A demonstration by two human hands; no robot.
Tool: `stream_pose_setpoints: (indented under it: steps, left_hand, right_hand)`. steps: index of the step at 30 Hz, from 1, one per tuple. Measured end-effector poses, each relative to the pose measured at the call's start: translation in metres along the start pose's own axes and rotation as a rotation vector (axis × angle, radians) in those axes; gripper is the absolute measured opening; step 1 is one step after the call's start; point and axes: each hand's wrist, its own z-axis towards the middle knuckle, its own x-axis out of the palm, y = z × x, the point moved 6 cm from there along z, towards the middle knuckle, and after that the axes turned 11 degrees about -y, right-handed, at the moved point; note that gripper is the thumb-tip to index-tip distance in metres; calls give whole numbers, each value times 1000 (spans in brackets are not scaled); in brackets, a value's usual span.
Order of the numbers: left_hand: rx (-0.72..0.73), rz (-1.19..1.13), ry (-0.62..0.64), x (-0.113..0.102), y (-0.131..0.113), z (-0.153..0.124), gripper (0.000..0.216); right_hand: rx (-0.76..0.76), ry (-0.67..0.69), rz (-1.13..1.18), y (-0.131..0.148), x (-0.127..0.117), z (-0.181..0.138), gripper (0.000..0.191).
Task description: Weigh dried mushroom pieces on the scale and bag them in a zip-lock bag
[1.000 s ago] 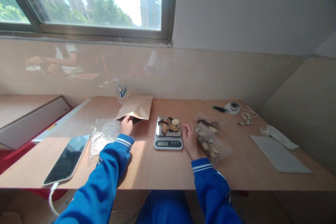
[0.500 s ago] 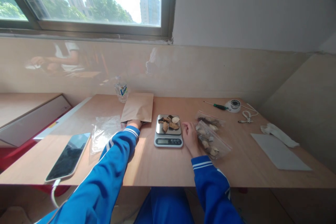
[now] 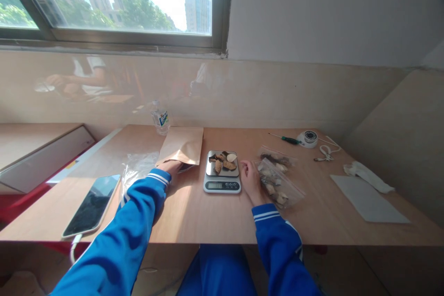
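My left hand (image 3: 170, 167) reaches into the mouth of a brown kraft paper bag (image 3: 183, 142) lying on the table; its fingers are hidden inside. To the right of the bag is a digital kitchen scale (image 3: 222, 186), with several brown dried slices (image 3: 229, 165) and one pale piece (image 3: 231, 157) on its metal plate. My right hand (image 3: 250, 178) rests on the table between the scale and two clear zip bags (image 3: 282, 189) of dried pieces. Its fingers look curled, and what they hold, if anything, cannot be made out.
A phone (image 3: 92, 206) on a white cable and a crumpled clear plastic bag (image 3: 137, 171) lie left. Behind stands a plastic bottle (image 3: 160, 120). At right are a screwdriver (image 3: 289, 140), a white dome camera (image 3: 308, 139), a grey sheet (image 3: 369, 199) and a white cloth (image 3: 369, 176).
My left hand has shifted left within the paper bag's mouth, and the bag's front edge has bulged and creased. The right hand stays in place beside the scale.
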Motion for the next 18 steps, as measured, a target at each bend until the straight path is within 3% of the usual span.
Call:
stream_pose_setpoints:
  steps: [2,4,7,11,14,17,18]
  left_hand:
    - [171,94,122,1,0,-3,12]
    - [246,148,155,-2,1,-5,15]
    - [311,138,129,-12,-3,-4,18]
    - [418,89,-20,-33,-14,-3,17]
    - [353,-16,-170,-40,-22,-5,15]
    - [128,-188,-359,-36,-30,-16,15]
    - [41,-262,-365,-29,-33,-22,15]
  right_hand:
    - [-2,-3,6,0,0,0,25]
    - [-2,-6,6,-1,0,0,25]
    - [7,-5,1,-2,1,0,25]
    - [22,9,7,-4,2,-1,25]
    - [21,7,13,-5,3,-1,26]
    - [9,-3,20,-5,2,-1,25]
    - [6,-9,21,-5,2,-1,25]
